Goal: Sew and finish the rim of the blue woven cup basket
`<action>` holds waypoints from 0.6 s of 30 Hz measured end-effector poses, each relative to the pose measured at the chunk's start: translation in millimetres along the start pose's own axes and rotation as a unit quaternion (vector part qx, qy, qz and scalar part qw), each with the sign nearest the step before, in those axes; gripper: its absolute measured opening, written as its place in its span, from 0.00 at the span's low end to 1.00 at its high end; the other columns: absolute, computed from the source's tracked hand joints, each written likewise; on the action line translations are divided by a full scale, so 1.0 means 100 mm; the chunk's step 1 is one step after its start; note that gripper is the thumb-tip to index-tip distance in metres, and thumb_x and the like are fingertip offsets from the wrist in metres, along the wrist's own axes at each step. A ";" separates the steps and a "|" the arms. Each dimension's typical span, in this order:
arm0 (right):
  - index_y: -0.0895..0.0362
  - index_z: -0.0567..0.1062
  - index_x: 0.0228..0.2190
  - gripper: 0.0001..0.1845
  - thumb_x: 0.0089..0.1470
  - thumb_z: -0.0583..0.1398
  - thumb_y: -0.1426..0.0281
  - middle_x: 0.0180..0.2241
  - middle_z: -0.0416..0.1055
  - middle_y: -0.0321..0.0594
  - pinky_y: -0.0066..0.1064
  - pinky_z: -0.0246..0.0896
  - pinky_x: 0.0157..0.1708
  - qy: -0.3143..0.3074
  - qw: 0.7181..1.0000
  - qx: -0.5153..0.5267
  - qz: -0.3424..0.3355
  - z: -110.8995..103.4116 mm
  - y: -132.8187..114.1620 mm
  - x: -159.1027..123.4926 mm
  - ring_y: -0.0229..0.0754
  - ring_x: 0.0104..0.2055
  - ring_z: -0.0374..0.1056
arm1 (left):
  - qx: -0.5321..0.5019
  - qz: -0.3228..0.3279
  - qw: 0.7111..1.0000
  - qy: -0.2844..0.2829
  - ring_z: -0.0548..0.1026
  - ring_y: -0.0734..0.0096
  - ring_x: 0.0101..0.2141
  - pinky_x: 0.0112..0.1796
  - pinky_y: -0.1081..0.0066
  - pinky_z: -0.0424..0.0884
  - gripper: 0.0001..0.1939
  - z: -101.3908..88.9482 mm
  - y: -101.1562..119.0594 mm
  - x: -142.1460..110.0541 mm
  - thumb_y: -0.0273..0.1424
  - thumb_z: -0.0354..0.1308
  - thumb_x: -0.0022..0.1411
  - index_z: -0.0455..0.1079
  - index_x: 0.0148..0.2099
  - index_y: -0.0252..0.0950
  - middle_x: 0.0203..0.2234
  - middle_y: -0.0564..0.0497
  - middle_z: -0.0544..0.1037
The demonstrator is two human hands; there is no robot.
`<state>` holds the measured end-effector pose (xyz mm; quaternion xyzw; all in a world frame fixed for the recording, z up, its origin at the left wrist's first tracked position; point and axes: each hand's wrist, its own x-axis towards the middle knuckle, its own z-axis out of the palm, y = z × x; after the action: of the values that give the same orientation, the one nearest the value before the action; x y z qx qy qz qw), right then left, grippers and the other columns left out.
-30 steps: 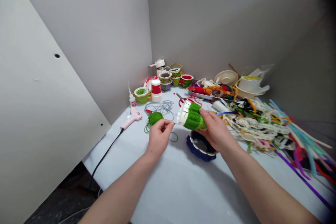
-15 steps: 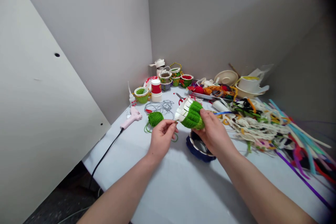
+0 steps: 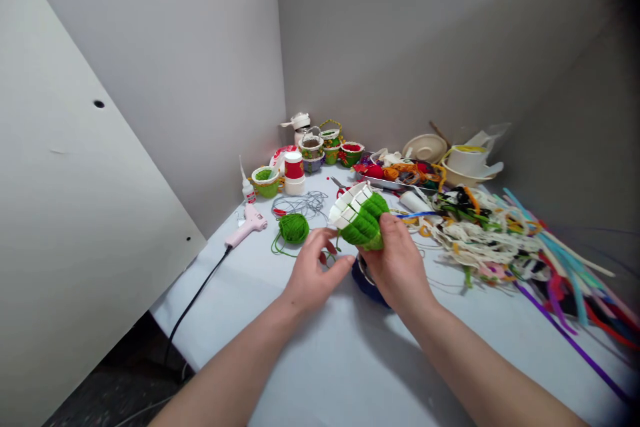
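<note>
Right hand (image 3: pixel 400 265) clasps tilted green-woven cup (image 3: pixel 364 221). Left hand (image 3: pixel 316 270) half open beside it; contact with yarn strand (image 3: pixel 339 241) unclear.

Craft workspace: glue gun (image 3: pixel 250 223), scissors (image 3: pixel 343 191), yarn ball (image 3: pixel 293 229).

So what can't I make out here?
Base of the green-wrapped cup: head view, behind the right hand.
Dark blue bowl: head view, partly behind hand and cup.
White bottle: head view, lettering too small.
Right forearm: head view, cut off by bottom edge.
</note>
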<state>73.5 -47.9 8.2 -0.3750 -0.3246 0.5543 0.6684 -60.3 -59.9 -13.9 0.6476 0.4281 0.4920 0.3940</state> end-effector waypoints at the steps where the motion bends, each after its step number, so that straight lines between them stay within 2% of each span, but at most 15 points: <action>1: 0.47 0.66 0.39 0.13 0.54 0.57 0.55 0.41 0.71 0.35 0.32 0.69 0.35 -0.009 1.000 -0.004 0.002 0.01 -0.01 -0.03 0.42 0.41 0.70 | -0.058 -0.004 0.998 0.000 0.69 0.62 0.46 0.43 0.67 0.67 0.27 -0.02 0.00 0.02 0.45 0.61 0.53 0.66 0.53 0.39 0.50 0.42 0.70; 3: 0.47 0.65 0.42 0.15 0.55 0.56 0.55 0.42 0.70 0.36 0.33 0.69 0.37 -0.040 0.999 -0.015 0.006 0.04 0.01 -0.13 0.43 0.41 0.69 | -0.187 -0.004 0.982 -0.031 0.64 0.56 0.54 0.49 0.63 0.64 0.41 -0.04 0.00 0.04 0.52 0.63 0.45 0.61 0.58 0.39 0.54 0.41 0.67; 4: 0.48 0.64 0.43 0.16 0.55 0.56 0.55 0.43 0.70 0.37 0.34 0.69 0.38 -0.061 0.998 -0.024 0.008 0.05 0.03 -0.19 0.43 0.42 0.69 | -0.246 -0.002 0.968 -0.055 0.63 0.54 0.55 0.51 0.61 0.64 0.43 -0.05 0.01 0.04 0.54 0.64 0.42 0.62 0.58 0.38 0.53 0.40 0.68; 6: 0.49 0.63 0.45 0.17 0.56 0.56 0.56 0.45 0.68 0.38 0.36 0.67 0.44 -0.103 0.993 -0.052 0.002 0.06 0.08 -0.30 0.43 0.46 0.67 | -0.334 -0.004 0.939 -0.085 0.66 0.52 0.53 0.50 0.59 0.65 0.42 -0.06 0.03 0.03 0.52 0.65 0.42 0.64 0.56 0.37 0.50 0.40 0.71; 8: 0.50 0.62 0.46 0.18 0.56 0.57 0.58 0.47 0.66 0.39 0.37 0.63 0.49 -0.140 0.985 -0.101 -0.007 0.05 0.12 -0.39 0.43 0.50 0.64 | -0.379 -0.014 0.921 -0.084 0.69 0.52 0.50 0.49 0.58 0.66 0.37 -0.09 0.04 0.01 0.45 0.67 0.45 0.65 0.56 0.37 0.47 0.41 0.74; 11: 0.51 0.61 0.47 0.20 0.55 0.59 0.60 0.49 0.63 0.41 0.37 0.60 0.52 -0.182 0.964 -0.192 -0.012 -0.06 0.06 -0.48 0.43 0.53 0.61 | -0.384 -0.043 0.920 -0.072 0.73 0.54 0.46 0.47 0.58 0.68 0.35 -0.17 0.03 -0.05 0.37 0.68 0.46 0.64 0.57 0.38 0.44 0.43 0.76; 14: 0.51 0.60 0.51 0.34 0.45 0.66 0.61 0.53 0.59 0.43 0.38 0.58 0.54 -0.218 0.930 -0.292 -0.048 -0.25 -0.16 -0.62 0.46 0.55 0.58 | -0.343 -0.096 0.929 -0.103 0.73 0.53 0.45 0.46 0.60 0.69 0.35 -0.26 0.01 -0.15 0.34 0.69 0.44 0.65 0.55 0.38 0.44 0.43 0.76; 16: 0.51 0.60 0.54 0.42 0.38 0.70 0.61 0.54 0.57 0.44 0.37 0.58 0.53 -0.244 0.904 -0.342 -0.081 -0.38 -0.35 -0.75 0.47 0.56 0.57 | -0.314 -0.125 0.928 -0.155 0.73 0.53 0.46 0.46 0.61 0.70 0.33 -0.28 0.03 -0.21 0.34 0.69 0.45 0.65 0.55 0.38 0.48 0.42 0.74; 18: 0.52 0.63 0.53 0.39 0.40 0.69 0.61 0.52 0.60 0.44 0.34 0.61 0.50 -0.255 0.885 -0.372 -0.111 -0.53 -0.52 -0.87 0.46 0.53 0.59 | -0.299 -0.148 0.917 -0.219 0.72 0.53 0.46 0.44 0.62 0.70 0.33 -0.27 0.08 -0.25 0.34 0.69 0.45 0.66 0.54 0.38 0.49 0.41 0.73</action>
<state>129.2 -146.9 24.0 -0.4033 -0.7059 0.3915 0.4309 -89.1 -84.0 -8.8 0.5201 0.2547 0.3795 0.7215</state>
